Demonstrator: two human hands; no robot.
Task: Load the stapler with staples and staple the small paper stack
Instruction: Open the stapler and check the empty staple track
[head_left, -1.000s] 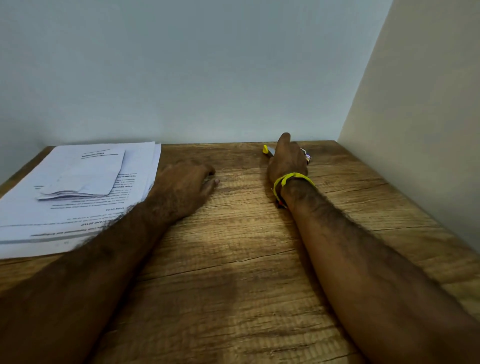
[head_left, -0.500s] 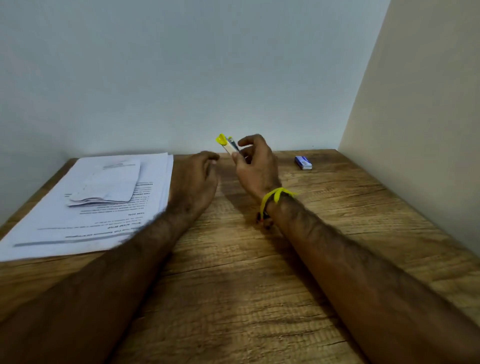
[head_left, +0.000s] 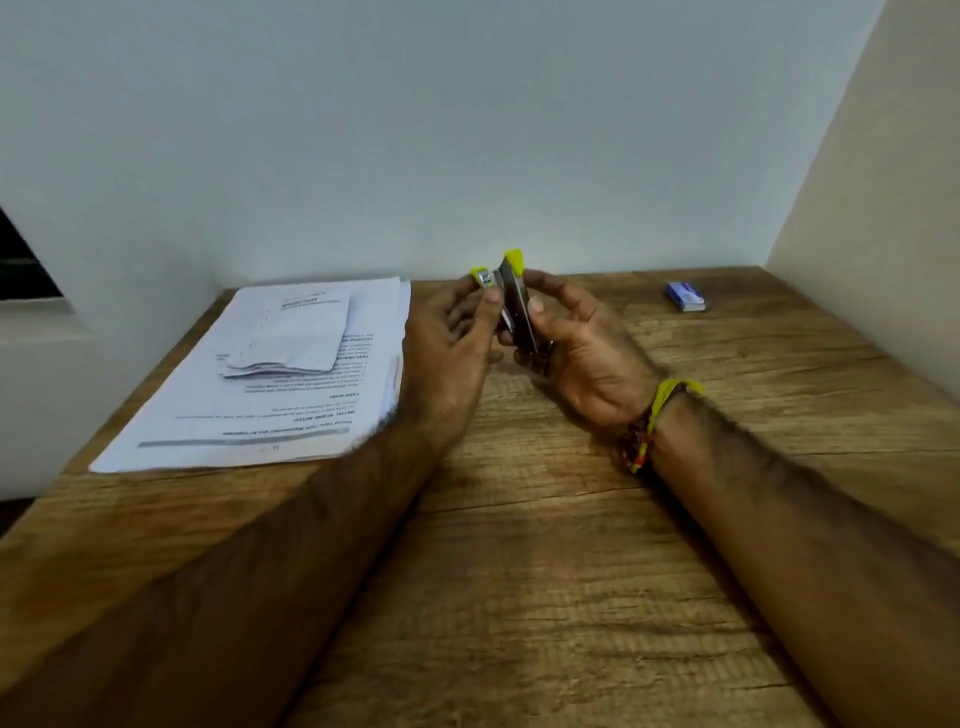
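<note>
Both hands gripped the stapler (head_left: 511, 296): left hand (head_left: 452, 353), right hand (head_left: 582, 353). The staple box (head_left: 685, 297) lay well right of it, the paper stack (head_left: 270, 384) left.

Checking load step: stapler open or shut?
Open. The stapler, held by left hand and right hand, shows two yellow-tipped parts splayed apart at the top.

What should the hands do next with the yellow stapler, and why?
Probably the right hand should reach for the staple box at the back of the table. The stapler is already held splayed open between both hands, left hand included, while the box lies untouched.
</note>
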